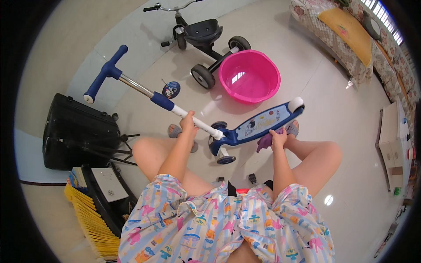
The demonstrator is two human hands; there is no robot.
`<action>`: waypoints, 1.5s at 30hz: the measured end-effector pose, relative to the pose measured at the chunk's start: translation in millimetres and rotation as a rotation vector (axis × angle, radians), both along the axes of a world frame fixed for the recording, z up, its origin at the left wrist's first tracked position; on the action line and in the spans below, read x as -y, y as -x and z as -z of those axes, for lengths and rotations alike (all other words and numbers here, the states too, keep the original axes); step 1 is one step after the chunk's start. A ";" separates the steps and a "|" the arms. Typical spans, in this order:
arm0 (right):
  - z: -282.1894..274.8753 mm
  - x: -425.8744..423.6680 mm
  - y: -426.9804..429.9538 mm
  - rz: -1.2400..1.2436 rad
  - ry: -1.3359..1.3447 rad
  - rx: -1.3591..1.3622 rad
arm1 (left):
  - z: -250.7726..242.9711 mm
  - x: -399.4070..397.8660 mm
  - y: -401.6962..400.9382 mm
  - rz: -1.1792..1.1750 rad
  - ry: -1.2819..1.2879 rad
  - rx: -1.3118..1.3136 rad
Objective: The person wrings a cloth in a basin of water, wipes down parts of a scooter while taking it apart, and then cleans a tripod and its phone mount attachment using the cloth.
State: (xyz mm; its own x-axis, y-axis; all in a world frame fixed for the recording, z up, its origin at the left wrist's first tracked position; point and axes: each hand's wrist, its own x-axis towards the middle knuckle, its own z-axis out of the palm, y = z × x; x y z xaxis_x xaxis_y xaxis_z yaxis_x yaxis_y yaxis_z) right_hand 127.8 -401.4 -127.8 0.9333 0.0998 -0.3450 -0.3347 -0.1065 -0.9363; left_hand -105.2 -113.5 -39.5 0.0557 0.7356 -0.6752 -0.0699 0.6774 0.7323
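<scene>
A blue and white child's kick scooter lies tilted in front of me, its blue T-shaped handlebar pointing up and to the left. My left hand is closed around the white lower part of its steering column. My right hand holds a purple cloth against the near edge of the printed deck. At the deck's far right end is the white rear wheel. The small front wheels are near the column's foot, between my legs.
Beyond the scooter stand a pink plastic basin and a black tricycle. An oval astronaut-printed piece lies on the floor. At left are a black suitcase and a yellow broom. A covered sofa and a white cabinet stand right.
</scene>
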 end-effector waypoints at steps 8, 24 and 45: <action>-21.9 -46.6 9.9 -0.027 0.423 0.301 | 15.8 60.8 -13.7 0.328 -0.522 -0.521; 126.0 -80.1 22.1 -0.652 0.887 0.678 | 33.7 65.9 -26.7 0.515 -0.615 -0.171; 104.6 -76.4 -109.7 -0.605 1.031 0.588 | 61.0 75.6 -41.1 0.386 -0.836 -0.015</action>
State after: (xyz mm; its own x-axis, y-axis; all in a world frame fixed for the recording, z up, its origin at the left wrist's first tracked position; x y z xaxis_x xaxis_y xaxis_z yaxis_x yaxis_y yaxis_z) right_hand 237.5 -325.0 -232.4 0.8698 0.4875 -0.0767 0.4401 -0.8366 -0.3261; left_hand -64.1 -189.2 -100.5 0.3942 0.9167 0.0652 0.0649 -0.0986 0.9930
